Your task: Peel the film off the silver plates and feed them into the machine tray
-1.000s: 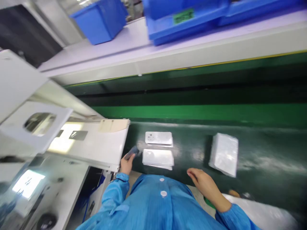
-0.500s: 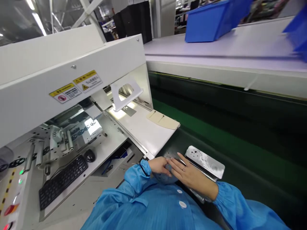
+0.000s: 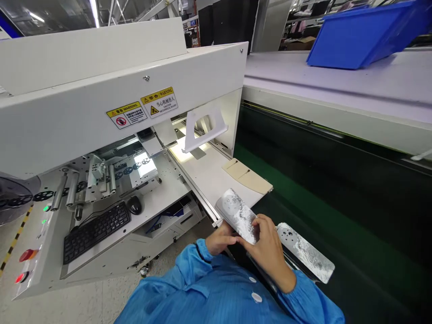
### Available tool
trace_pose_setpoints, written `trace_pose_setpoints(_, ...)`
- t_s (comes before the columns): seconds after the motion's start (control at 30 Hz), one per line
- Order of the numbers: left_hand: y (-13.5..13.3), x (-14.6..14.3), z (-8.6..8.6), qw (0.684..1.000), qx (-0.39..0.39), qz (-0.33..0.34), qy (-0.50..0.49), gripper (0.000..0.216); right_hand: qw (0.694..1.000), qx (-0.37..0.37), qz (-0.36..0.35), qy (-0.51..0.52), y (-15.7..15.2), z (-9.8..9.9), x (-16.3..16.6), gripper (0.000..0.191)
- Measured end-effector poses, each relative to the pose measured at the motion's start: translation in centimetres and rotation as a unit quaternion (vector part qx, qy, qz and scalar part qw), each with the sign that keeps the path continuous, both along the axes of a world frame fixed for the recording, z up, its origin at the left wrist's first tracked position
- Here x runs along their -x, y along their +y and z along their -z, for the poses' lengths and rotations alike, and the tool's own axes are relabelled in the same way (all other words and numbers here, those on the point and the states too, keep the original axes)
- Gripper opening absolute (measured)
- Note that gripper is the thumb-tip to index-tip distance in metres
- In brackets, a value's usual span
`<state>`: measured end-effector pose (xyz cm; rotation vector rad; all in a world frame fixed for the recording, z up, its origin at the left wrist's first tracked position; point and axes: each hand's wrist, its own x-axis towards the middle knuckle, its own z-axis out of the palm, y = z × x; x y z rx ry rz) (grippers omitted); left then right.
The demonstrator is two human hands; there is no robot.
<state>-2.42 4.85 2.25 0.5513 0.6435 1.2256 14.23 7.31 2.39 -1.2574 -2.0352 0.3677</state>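
Observation:
A silver-grey, patterned phone back panel with round camera markings at its far end is held in front of my body, tilted near the corner of the white machine shelf. My left hand is closed on its lower left edge, the fingers partly hidden beneath it. My right hand grips its near right end, thumb on one side and fingers on the other. A similar patterned phone back panel with dark camera holes lies right of my right hand, over darker pieces partly hidden by that hand.
The white machine with warning labels stands at left, its shelf bearing a cream plate. A keyboard and mouse lie below it. A dark green conveyor belt runs at right, under a ledge holding a blue bin.
The view has turned left. The panel, blurred and low between my hands before, is now raised and tilted toward the shelf. My right hand has shifted from lying across it to gripping its near end.

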Motion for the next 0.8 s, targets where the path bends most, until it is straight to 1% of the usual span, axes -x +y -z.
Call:
trace_pose_setpoints(0.03,-0.2,-1.1,0.1,1.000,0.011,-0.013,-0.012,0.074,1.000,0.011,-0.011,-0.001,-0.2,0.3,0.8,0.042)
trace_pose_setpoints(0.1,-0.4,-2.4,0.0,0.997,0.031,-0.065,-0.037,0.055,0.999,0.029,-0.038,0.002,-0.4,0.8,1.7,0.050)
trace_pose_setpoints(0.17,-0.2,-2.5,-0.2,0.989,0.046,-0.125,-0.058,0.043,0.998,0.041,-0.041,0.021,0.0,1.1,2.0,0.057)
trace_pose_setpoints(0.2,-0.1,-2.2,-0.2,0.985,0.054,-0.150,-0.064,0.041,0.997,0.053,-0.031,0.038,0.3,1.2,2.0,0.061)
trace_pose_setpoints(0.27,0.1,-1.6,-0.1,0.977,0.077,-0.185,-0.067,0.042,0.989,0.117,-0.006,0.085,1.1,1.3,2.1,0.066)
trace_pose_setpoints(0.37,0.3,-0.8,0.5,0.970,0.109,-0.208,-0.062,0.051,0.963,0.233,-0.006,0.133,1.9,1.4,2.8,0.064)
trace_pose_setpoints(0.43,0.3,-0.4,0.9,0.966,0.120,-0.218,-0.068,0.057,0.954,0.269,-0.016,0.133,2.3,1.7,3.4,0.060)
trace_pose_setpoints(0.53,0.2,0.6,1.3,0.957,0.139,-0.238,-0.087,0.060,0.948,0.293,-0.013,0.121,3.5,2.4,4.2,0.063)
trace_pose_setpoints(0.63,-0.1,2.1,1.7,0.952,0.157,-0.249,-0.087,0.054,0.950,0.296,0.001,0.096,6.3,3.2,4.5,0.068)
trace_pose_setpoints(0.73,-0.7,3.8,2.1,0.946,0.171,-0.263,-0.086,0.052,0.963,0.264,0.019,0.042,10.0,3.5,4.8,0.067)
trace_pose_setpoints(0.8,-1.0,4.7,2.3,0.941,0.179,-0.275,-0.086,0.055,0.976,0.214,0.038,-0.005,11.6,3.6,5.2,0.065)
